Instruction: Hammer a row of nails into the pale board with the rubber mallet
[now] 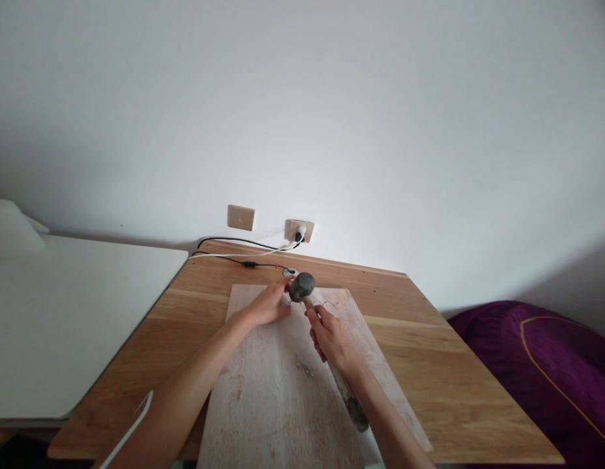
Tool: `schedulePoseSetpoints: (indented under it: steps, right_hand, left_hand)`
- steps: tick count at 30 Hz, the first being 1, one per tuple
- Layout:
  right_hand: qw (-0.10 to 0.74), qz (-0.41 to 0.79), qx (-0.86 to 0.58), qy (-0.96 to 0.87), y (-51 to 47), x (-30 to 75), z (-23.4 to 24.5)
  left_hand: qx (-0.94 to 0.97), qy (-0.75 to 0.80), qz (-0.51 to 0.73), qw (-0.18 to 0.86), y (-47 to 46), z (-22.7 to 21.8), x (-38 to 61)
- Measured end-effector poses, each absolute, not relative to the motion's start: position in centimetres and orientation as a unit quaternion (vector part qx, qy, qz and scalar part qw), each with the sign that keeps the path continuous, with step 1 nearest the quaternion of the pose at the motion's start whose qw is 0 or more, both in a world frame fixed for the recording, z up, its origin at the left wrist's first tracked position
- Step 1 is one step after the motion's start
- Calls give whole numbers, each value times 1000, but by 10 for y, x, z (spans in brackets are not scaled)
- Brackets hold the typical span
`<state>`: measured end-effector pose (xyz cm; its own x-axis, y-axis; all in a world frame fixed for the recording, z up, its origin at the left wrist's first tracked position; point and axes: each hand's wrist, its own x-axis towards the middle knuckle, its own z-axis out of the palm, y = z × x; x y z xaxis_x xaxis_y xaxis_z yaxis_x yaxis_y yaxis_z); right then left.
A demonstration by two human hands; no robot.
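Note:
My right hand is wrapped round the wooden handle of a mallet. Its dark, cylindrical head hangs over the far part of a pale wooden board, and the handle's end slants back toward me beneath my right forearm. Close by the left side of that head is my left hand, fingers bent together; the head partly hides the fingertips, and what they pinch is unclear. Thin nails show in a row near the board's far edge, right of the mallet head. A few loose nails lie mid-board.
Under the board is a brown wooden table against a white wall. Black and white cables run along its back to a wall socket. A white surface adjoins at left; purple fabric bulges at right.

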<state>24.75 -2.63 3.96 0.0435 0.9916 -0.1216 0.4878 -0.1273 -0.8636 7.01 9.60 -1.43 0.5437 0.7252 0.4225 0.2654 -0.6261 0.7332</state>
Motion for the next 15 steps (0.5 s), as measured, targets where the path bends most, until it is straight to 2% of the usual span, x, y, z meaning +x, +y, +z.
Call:
schedulePoseSetpoints:
  steps: [15]
  right_hand:
    - [357,390,-628,-571,-29,244,44]
  left_hand:
    - [823,337,332,314,95,-10,70]
